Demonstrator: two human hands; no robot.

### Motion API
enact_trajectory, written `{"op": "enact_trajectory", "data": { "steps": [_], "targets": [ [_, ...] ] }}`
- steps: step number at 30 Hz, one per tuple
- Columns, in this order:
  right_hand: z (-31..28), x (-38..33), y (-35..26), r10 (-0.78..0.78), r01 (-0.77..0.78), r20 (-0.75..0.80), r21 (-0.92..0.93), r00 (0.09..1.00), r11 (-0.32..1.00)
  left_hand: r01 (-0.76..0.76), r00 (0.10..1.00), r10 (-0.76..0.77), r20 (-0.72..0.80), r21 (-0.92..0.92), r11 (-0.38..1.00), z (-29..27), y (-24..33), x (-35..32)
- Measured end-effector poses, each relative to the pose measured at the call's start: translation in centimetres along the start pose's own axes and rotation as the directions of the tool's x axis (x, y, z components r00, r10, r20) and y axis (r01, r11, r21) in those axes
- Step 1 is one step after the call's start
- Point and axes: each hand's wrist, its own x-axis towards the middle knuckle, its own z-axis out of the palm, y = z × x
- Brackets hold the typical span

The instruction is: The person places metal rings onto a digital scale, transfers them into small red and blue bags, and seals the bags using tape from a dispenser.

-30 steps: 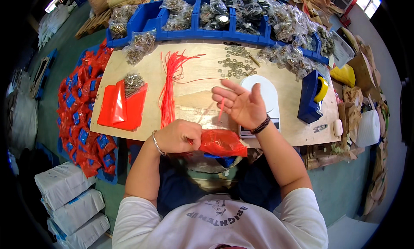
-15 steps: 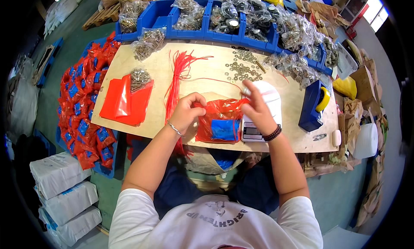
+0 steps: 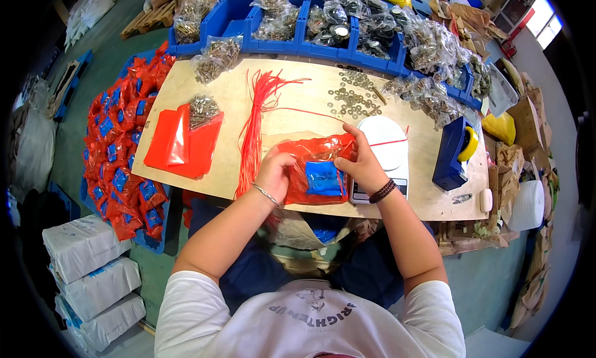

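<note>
A red plastic bag (image 3: 296, 187) with a blue label (image 3: 323, 178) lies at the table's near edge, something brownish showing through its film. My left hand (image 3: 274, 174) is closed on its left side, fingertips partly hidden. At its upper right corner, my right hand (image 3: 364, 164) grips the film between thumb and fingers. Just right of the bag is a white digital scale (image 3: 380, 146), partly under my right hand. A thin red tie (image 3: 390, 141) crosses its pan. Left of my left hand spreads a bundle of red ties (image 3: 253, 134).
Flat red bags (image 3: 167, 148) lie at the left under a clear bag of screws (image 3: 203, 111). Loose washers (image 3: 354, 102) are scattered behind the scale. Blue bins (image 3: 242, 44) line the back. A blue tape dispenser (image 3: 448, 152) stands right. Filled red bags (image 3: 115, 141) heap up beyond the left edge.
My right hand has come down and left from above the scale onto the bag's upper right corner. My left hand has moved lower along the bag's left side.
</note>
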Motion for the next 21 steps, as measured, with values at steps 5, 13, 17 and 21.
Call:
{"op": "enact_trajectory", "data": {
  "steps": [5, 13, 17, 21],
  "targets": [
    [0.0, -0.1, -0.1, -0.003, 0.003, -0.001, 0.028, 1.0, 1.0, 0.036, 0.994, -0.023, -0.103, 0.134, 0.99, 1.4, -0.9, -0.7],
    [0.0, -0.1, 0.8, -0.031, 0.03, 0.015, 0.017, 0.999, 0.999, -0.07, 0.988, 0.094, -0.122, 0.189, 0.98, 0.8, -1.9, 0.2],
    [-0.2, -0.1, 1.8, -0.064, 0.066, 0.025, -0.083, 0.998, 0.994, -0.099, 0.981, 0.132, -0.141, 0.225, 0.969, 1.0, -2.0, 0.4],
    [-0.1, -0.3, 1.6, -0.05, 0.053, 0.034, -0.117, 0.998, 0.992, -0.081, 0.98, 0.12, -0.159, 0.233, 0.969, 1.2, -1.7, 0.3]
  ]
}}
